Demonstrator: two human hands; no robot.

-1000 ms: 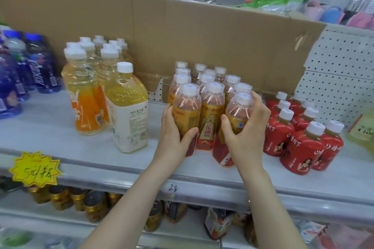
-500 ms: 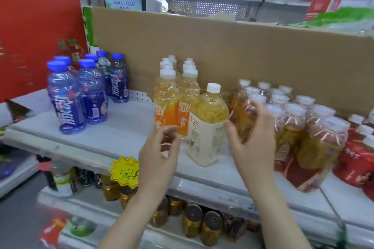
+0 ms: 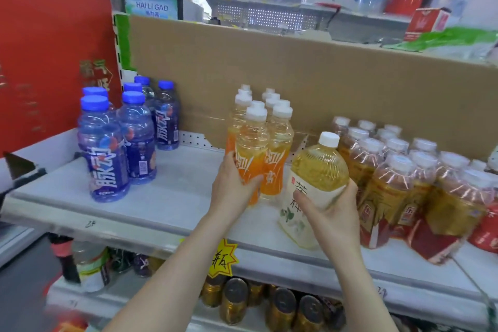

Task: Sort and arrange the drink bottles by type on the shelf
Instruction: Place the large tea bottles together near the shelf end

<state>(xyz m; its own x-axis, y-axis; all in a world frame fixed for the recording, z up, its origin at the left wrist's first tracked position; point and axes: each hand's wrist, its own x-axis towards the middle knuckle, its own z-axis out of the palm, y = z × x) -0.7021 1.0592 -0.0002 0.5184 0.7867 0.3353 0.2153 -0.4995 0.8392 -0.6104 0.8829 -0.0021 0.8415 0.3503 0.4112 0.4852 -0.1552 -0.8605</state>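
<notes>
On the grey shelf, mid-frame, the left hand clasps the upright orange bottle — just right, the right hand clasps the tea bottle, cap tilted rightward.

You had "HAI LI GAO" on the blue sign above the cardboard. The blue bottles carried 脉动 in white. The orange bottle in your left hand showed part of the same lettering. The tea bottle in your right hand read 茶. The yellow star tag showed 瓶. Pen marks on the shelf edge were too faint to read.
</notes>
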